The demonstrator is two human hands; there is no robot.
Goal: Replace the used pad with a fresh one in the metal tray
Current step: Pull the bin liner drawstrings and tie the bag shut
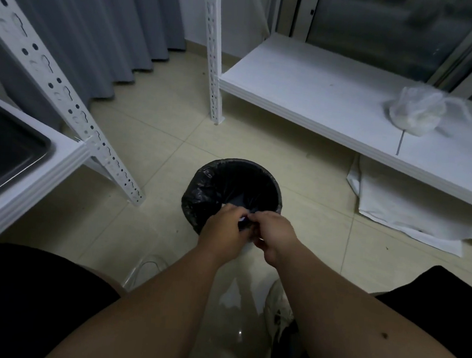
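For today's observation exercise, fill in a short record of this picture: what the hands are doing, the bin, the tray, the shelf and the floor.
hands: left hand and right hand meet over the bin's near rim, pinching a small crumpled item; what it is cannot be told
bin: round bin with a black liner, standing on the floor
tray: metal tray on the left shelf, no pad visible in the part shown
shelf: clear plastic bag on the low white shelf
floor: white sheet under that shelf

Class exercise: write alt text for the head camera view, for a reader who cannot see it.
Both hands, left hand and right hand, pinch a small crumpled item together over the near rim of a black-lined bin on a tiled floor. A metal tray sits on a white shelf at left; a clear plastic bag lies on a low white shelf at right.
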